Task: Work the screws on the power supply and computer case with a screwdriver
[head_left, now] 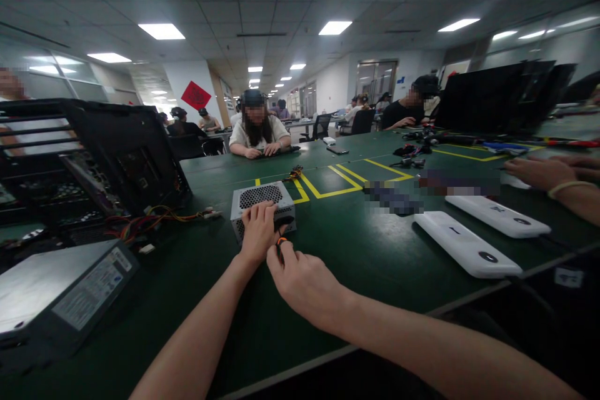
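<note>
A grey metal computer power supply unit with a perforated grille sits on the green table in front of me. My left hand lies against its near side, fingers curled over the top edge and gripping it. Close by, my right hand is closed, pinching a small orange-and-black tool that points at the unit's near face. Most of this tool is hidden by my fingers, so its exact kind does not show. A dark part on the unit's near face is partly covered by my left hand.
At left are an open black computer case, loose coloured cables and another power supply. White power banks lie at right, near a co-worker's hands. Yellow tape marks the table. Another person sits opposite.
</note>
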The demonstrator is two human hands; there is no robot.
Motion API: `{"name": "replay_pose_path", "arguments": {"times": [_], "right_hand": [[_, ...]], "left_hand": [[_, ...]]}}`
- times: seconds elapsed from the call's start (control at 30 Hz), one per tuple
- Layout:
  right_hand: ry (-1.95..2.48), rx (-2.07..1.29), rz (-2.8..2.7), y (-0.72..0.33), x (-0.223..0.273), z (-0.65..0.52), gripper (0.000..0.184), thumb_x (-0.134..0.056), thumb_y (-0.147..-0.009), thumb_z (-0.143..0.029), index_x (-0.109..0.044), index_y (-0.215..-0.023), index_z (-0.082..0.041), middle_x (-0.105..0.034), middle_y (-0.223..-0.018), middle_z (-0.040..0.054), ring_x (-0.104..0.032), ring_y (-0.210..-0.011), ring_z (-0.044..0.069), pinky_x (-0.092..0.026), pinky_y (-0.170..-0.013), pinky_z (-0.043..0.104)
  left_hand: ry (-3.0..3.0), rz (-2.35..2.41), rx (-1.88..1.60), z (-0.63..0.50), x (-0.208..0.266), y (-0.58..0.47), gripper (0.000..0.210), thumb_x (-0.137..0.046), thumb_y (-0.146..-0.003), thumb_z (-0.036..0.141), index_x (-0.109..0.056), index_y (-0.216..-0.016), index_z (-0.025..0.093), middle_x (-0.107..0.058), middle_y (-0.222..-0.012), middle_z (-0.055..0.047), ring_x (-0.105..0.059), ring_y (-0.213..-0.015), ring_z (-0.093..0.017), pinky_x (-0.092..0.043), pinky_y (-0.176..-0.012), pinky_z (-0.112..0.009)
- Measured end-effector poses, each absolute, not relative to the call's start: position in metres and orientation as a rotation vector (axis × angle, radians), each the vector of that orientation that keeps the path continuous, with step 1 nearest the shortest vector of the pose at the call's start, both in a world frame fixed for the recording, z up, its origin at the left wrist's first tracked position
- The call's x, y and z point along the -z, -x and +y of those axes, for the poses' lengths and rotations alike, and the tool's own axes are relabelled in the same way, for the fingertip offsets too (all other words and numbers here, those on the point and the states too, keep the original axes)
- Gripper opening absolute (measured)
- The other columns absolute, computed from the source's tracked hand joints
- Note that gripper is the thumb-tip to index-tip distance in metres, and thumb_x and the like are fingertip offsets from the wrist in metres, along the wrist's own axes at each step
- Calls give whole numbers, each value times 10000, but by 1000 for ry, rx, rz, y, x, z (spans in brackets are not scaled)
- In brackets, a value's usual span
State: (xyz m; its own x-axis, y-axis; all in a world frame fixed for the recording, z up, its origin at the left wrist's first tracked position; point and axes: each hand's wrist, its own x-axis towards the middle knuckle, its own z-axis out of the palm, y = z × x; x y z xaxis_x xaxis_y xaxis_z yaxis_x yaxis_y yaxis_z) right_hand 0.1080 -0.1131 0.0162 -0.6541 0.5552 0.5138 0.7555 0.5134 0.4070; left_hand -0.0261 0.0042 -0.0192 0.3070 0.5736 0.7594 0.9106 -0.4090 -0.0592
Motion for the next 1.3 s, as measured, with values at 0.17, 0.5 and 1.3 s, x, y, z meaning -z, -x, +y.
{"name": "replay_pose_path", "arguments": {"times": [0.17,0.5,1.3], "right_hand": [[1179,767,-2409,-109,-17,-114,102,-401,-825,-139,-467,-903,-144,-529,-848,82,-536,-666,162,-446,-544,273],[1105,819,-2425,-108,-9,-113,221,-349,-821,-87,-450,-1018,-86,-544,-849,123,-545,-674,169,-445,-512,246],[1080,681,-2425,-125,-3,-101,85,-420,-807,-110,-444,-876,-152,-528,-807,58,-529,-655,166,-452,-539,274]], "left_hand": [[2091,-1298,932,3,18,25,381,-562,-718,326,-501,-1051,150,-529,-1127,-136,-429,-1047,-272,-283,-861,-418],[2095,-1323,937,3,19,25,371,-563,-715,318,-502,-1048,165,-523,-1135,-140,-426,-1055,-280,-273,-864,-425],[2073,-1277,947,2,19,23,379,-554,-728,351,-504,-1031,129,-529,-1113,-147,-426,-1044,-277,-271,-858,-417]]}}
